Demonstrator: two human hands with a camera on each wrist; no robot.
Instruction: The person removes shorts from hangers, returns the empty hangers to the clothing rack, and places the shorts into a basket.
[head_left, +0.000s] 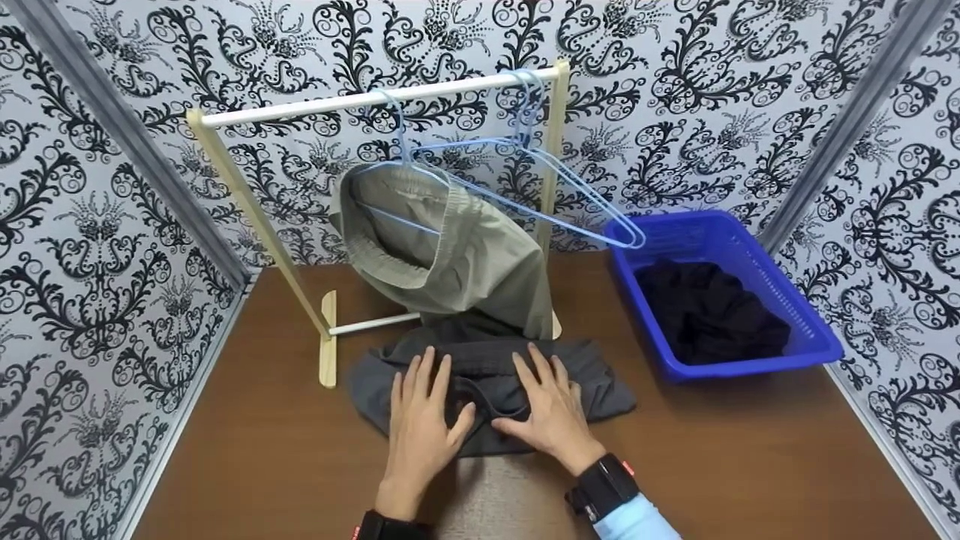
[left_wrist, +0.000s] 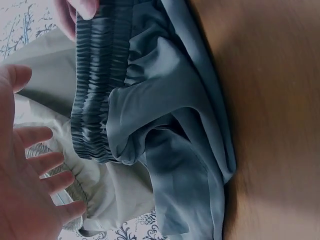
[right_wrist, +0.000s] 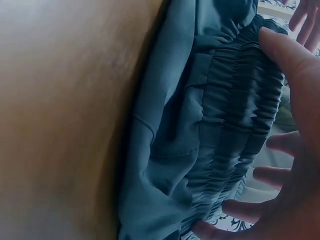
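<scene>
Dark grey pants [head_left: 480,358] with a gathered elastic waistband lie bunched on the brown table. My left hand [head_left: 421,427] is over their left part, its fingers spread and fairly straight. In the left wrist view its fingers stand apart from the waistband [left_wrist: 92,100]. My right hand [head_left: 553,412] is over the right part with its fingers spread. In the right wrist view the thumb rests at the waistband edge [right_wrist: 245,100], while the other fingers reach along its far side without curling round it. Both hands point toward the rack.
Behind the pants stands a small wooden rack [head_left: 255,206] with a white rail [head_left: 300,110]. Beige elastic-waist pants [head_left: 487,255] hang there on a light blue hanger [head_left: 400,127]; more blue hangers [head_left: 574,180] hang at right. A blue basket [head_left: 651,319] at right holds black cloth [head_left: 712,315].
</scene>
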